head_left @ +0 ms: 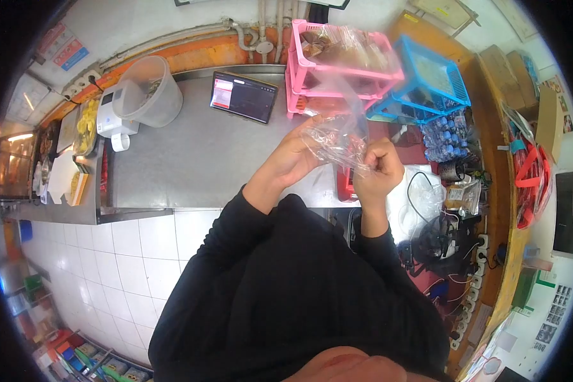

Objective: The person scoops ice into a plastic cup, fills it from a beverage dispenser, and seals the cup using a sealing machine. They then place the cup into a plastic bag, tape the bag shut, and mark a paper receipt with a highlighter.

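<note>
Both of my hands hold a clear plastic bag (347, 95) above the steel counter (191, 159). My left hand (293, 156) grips the bag's crumpled lower part from the left. My right hand (379, 167) is closed in a fist on the bag's right side. The bag's upper part stands up in front of the pink basket (312, 67). Black sleeves cover both of my arms.
A tablet (244, 95) leans at the back of the counter. A clear bucket (151, 89) and a white device (114, 114) stand at the left. A blue basket (430, 79) sits right of the pink one. Cables and power strips (445, 242) crowd the right.
</note>
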Demonstrator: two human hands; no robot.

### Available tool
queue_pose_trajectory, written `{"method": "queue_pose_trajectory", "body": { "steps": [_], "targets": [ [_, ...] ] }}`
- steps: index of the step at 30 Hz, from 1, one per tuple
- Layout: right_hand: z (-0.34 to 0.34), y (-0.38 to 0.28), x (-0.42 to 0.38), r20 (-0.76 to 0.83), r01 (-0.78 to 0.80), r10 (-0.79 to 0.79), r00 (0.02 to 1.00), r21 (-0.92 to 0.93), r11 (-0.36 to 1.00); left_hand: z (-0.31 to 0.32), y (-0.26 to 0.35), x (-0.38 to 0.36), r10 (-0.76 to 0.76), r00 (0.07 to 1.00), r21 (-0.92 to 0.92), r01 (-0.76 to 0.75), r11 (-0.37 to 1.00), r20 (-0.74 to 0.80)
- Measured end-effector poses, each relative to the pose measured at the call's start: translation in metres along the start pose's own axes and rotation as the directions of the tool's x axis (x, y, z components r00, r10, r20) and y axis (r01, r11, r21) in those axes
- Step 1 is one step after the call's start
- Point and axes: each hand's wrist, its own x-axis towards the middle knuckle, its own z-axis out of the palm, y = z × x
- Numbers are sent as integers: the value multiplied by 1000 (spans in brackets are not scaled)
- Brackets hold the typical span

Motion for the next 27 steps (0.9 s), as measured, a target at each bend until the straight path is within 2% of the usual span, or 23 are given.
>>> {"method": "queue_pose_trajectory", "body": {
  "steps": [3, 5, 6, 8, 9, 10, 11, 12, 13, 14, 15, 17, 18, 19, 20, 21, 22, 23, 24, 25, 26, 27],
  "targets": [
    [-5, 1, 1, 30, 6, -5, 1000, -44, 999, -7, 8, -3, -11, 1000, -30, 12, 999, 19],
    [-7, 1, 1, 49, -1, 4, 999, -66, 998, -6, 14, -5, 10, 992, 94, 2, 996, -126],
    [-8, -1, 3, 67, 33, -26, 997, -96, 995, -7, 17, -6, 8, 992, 95, 4, 995, -125],
    [-11, -2, 6, 86, 65, -54, 995, -129, 990, -9, 22, -10, 70, 994, 402, -30, 915, -85],
    [-16, -2, 8, 89, 73, -59, 994, -160, 984, -12, 25, -11, 68, 994, 403, -29, 915, -84],
    [-21, -1, 10, 93, 81, -64, 994, -192, 978, -16, 29, -12, 221, 975, 663, -177, 727, 18],
    [-25, -2, 12, 90, 80, -63, 994, -194, 978, -18, 31, -13, 329, 930, 840, -305, 449, 162],
    [-28, -2, 14, 102, 111, -87, 991, -267, 957, -13, 36, -15, 325, 931, 840, -305, 450, 164],
    [-30, -2, 15, 117, 144, -110, 987, -338, 930, -2, 43, -18, 505, 821, 930, -356, 88, 266],
    [-30, -2, 15, 111, 142, -110, 988, -341, 929, 5, 46, -20, 610, 674, 909, -305, -285, 418],
    [-29, -2, 14, 85, 175, -155, 984, -362, 916, 6, 44, -19, 604, 676, 907, -309, -287, 422],
    [-18, -6, 13, 55, 202, -196, 979, -384, 901, 9, 33, -17, 682, 569, 886, -349, -305, 459],
    [-4, -10, 15, -161, -79, 54, 986, -153, 985, 13, 25, -14, 679, 572, 885, -349, -307, 461],
    [6, -13, 18, -300, -309, 336, 893, 134, 942, 17, 14, -9, 714, 574, 899, -396, -187, 401],
    [9, -10, 15, -306, -306, 333, 892, 134, 943, 21, 5, -5, 741, 579, 894, -443, -64, 340],
    [11, -3, 8, -162, -270, 277, 947, 65, 961, 21, -5, -6, 736, 582, 892, -448, -63, 345],
    [11, 5, 0, -10, -225, 225, 974, 1, 974, 19, -16, -9, 692, 659, 915, -403, -6, 295],
    [11, 16, -11, -17, -225, 225, 974, -4, 974, 15, -23, -10, 641, 729, 935, -351, 47, 241],
    [12, 29, -24, -6, -294, 294, 956, 8, 956, 7, -23, -8, 637, 732, 934, -353, 49, 243],
    [13, 34, -27, 7, -363, 363, 932, 20, 932, -3, -18, -6, 693, 647, 932, -346, -106, 319],
    [12, 37, -28, 2, -366, 367, 930, 21, 930, -10, -13, -7, 728, 556, 912, -317, -260, 401],
    [12, 37, -24, -100, -395, 394, 914, 11, 919, -11, -9, -8, 723, 561, 911, -318, -262, 404]
  ]
}}
